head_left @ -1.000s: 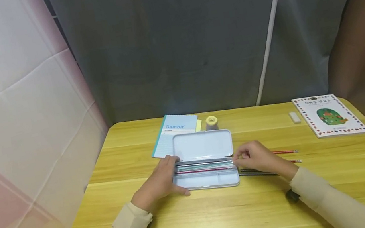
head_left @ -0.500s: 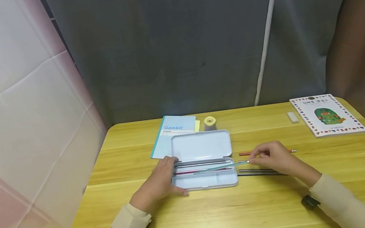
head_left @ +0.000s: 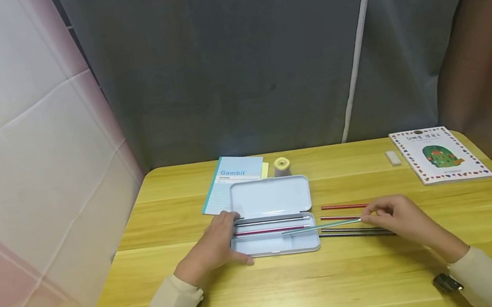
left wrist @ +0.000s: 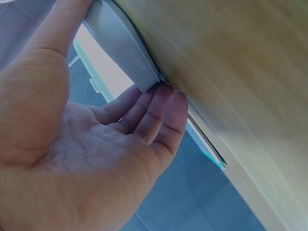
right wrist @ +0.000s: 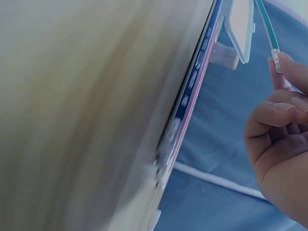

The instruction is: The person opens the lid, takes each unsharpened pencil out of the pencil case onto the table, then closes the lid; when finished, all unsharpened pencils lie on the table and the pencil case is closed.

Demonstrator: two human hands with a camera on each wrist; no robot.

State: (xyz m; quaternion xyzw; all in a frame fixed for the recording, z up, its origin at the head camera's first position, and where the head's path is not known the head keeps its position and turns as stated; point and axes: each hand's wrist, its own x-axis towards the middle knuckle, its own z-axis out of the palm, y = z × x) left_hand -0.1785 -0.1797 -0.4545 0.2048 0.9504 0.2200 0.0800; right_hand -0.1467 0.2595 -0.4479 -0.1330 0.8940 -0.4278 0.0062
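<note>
In the head view, an open white pencil case (head_left: pixel 269 197) lies on the table, its lid leaning back. My left hand (head_left: pixel 212 244) grips its left end, thumb at the front and fingers toward the hinge; the left wrist view shows those fingers (left wrist: pixel 163 115) against the case's end. With thumb and fingertip my right hand (head_left: pixel 397 214) pinches a green pencil (head_left: pixel 320 226) by its metal-ringed end. The pencil's other end is over the case's right part. Inside the case lie a red pencil (head_left: pixel 269 230) and dark pencils (head_left: pixel 270 221).
Red pencils (head_left: pixel 344 206) and black pencils (head_left: pixel 356 231) lie right of the case. Behind it are a blue notebook (head_left: pixel 234 172), a yellow paper (head_left: pixel 265 170) and a yellow-topped spool (head_left: pixel 282 166). An eraser (head_left: pixel 393 158) and a picture book (head_left: pixel 441 154) lie far right.
My right hand has lifted the green pencil from the case and drawn it to the right and slightly toward me. The left hand stays on the case.
</note>
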